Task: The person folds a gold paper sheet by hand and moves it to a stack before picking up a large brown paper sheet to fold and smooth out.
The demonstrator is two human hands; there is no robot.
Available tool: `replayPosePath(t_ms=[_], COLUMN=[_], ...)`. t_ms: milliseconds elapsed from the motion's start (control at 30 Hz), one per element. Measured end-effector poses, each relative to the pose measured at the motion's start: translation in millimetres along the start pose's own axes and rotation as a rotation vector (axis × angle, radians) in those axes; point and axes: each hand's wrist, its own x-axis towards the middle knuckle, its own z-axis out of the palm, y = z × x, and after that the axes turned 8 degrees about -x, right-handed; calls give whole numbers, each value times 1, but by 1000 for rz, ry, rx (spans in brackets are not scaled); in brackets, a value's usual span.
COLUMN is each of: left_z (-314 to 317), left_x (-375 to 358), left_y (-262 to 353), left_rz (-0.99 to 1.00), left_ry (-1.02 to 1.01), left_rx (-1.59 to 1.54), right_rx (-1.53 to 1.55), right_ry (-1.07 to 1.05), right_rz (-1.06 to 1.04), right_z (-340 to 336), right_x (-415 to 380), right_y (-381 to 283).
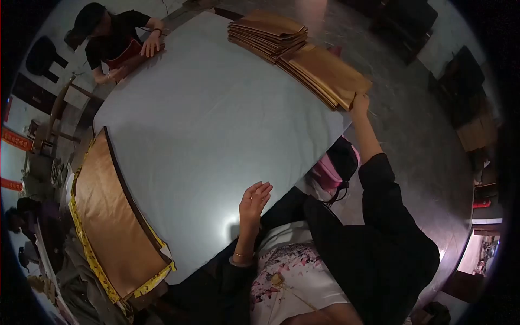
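Note:
My right hand (359,103) is closed on the near corner of a stack of folded brown sheets (325,71) at the table's right edge. A second, taller stack of brown sheets (267,30) lies behind it, partly under its far end. My left hand (255,199) hovers near the table's front edge, palm partly turned up, fingers apart and holding nothing. At the left edge lies a large brown panel (116,211) with yellow patterned cloth (86,246) along its border.
The pale covered table (200,114) fills the middle. Across it a co-worker (116,40) has both hands at the table's edge. A pink and black bag (335,167) sits beside the right edge. A wooden chair (62,105) stands at left.

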Motion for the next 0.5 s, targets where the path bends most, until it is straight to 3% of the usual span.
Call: replayPosePath(t_ms=[67, 133, 167, 233, 333, 500], left_z=[4, 5, 5, 4, 4, 4], left_x=[-2, -3, -4, -4, -4, -6], left_y=[3, 4, 3, 2, 1, 0], left_rz=[-6, -15, -12, -7, -5, 27], left_ry=[12, 27, 18, 10, 5, 1], left_rx=[-1, -2, -1, -2, 14, -2], right_rx=[-26, -462, -464, -754, -923, -867], right_ry=[-39, 169, 164, 182, 112, 129], right_rz=[-35, -124, -125, -236, -168, -259], right_z=[8, 20, 23, 29, 32, 29], right_x=[5, -11, -4, 21, 15, 27], right_y=[3, -4, 1, 16, 12, 27])
